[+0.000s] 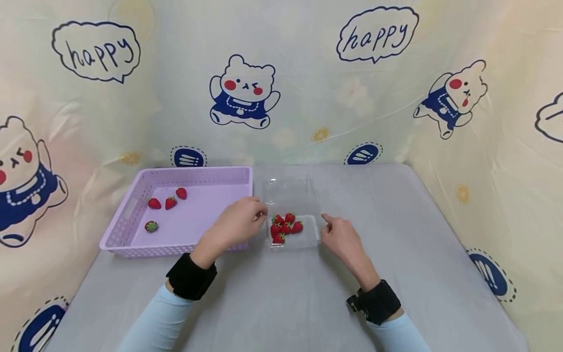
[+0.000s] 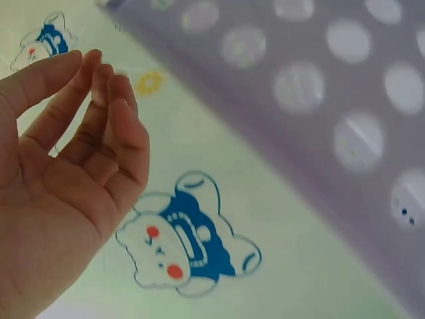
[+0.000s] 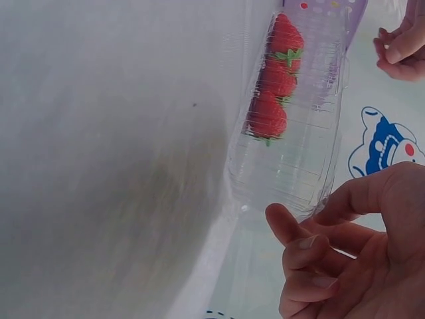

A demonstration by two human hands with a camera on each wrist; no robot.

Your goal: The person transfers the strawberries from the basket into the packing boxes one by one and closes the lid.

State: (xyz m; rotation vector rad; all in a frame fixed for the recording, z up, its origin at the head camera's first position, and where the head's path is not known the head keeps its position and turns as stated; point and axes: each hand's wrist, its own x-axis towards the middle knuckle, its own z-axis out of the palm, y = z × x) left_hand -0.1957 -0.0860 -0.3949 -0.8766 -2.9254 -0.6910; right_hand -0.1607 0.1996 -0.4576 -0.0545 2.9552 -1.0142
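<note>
A clear plastic clamshell box [image 1: 311,230] stands with its lid [image 1: 290,189] folded back and several strawberries [image 1: 286,228] in its left part. My right hand [image 1: 345,240] is at the right end of the box. In the right wrist view, that hand [image 3: 352,246] pinches the corner of the rim between thumb and finger. Over the gap between box and basket is my left hand [image 1: 237,220], fingers bent towards the thumb. The left wrist view shows nothing in that hand [image 2: 80,159].
Left of the box lies a lilac perforated basket [image 1: 176,250], with several strawberries [image 1: 170,203] scattered in its left half. Grey cloth [image 1: 281,303] covers the table. A printed curtain [image 1: 299,98] hangs behind and at both sides.
</note>
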